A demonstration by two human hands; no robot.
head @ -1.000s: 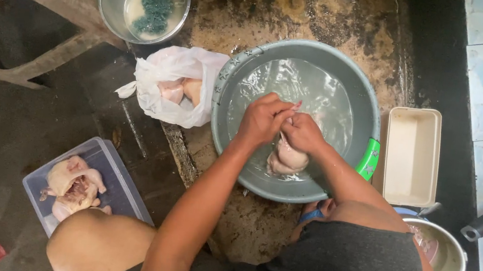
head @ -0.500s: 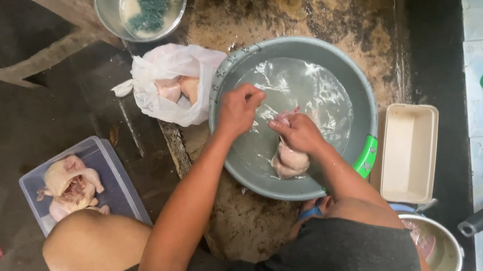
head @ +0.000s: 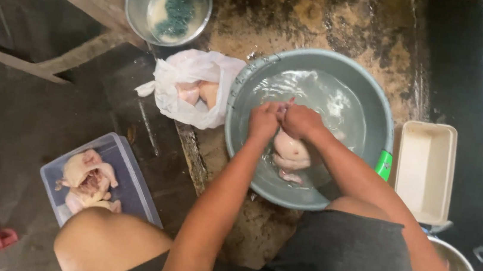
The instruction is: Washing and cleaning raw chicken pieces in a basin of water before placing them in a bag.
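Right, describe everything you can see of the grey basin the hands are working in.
The grey basin is round, wide and shallow, plastic by its look, with a rolled rim and a green tag on its right edge. It stands upright on the wet, stained floor and holds clear, rippling water. A pale raw chicken lies in the water toward its near side. The left hand and right hand meet above the bird, inside the basin. A white plastic bag lies against its left rim.
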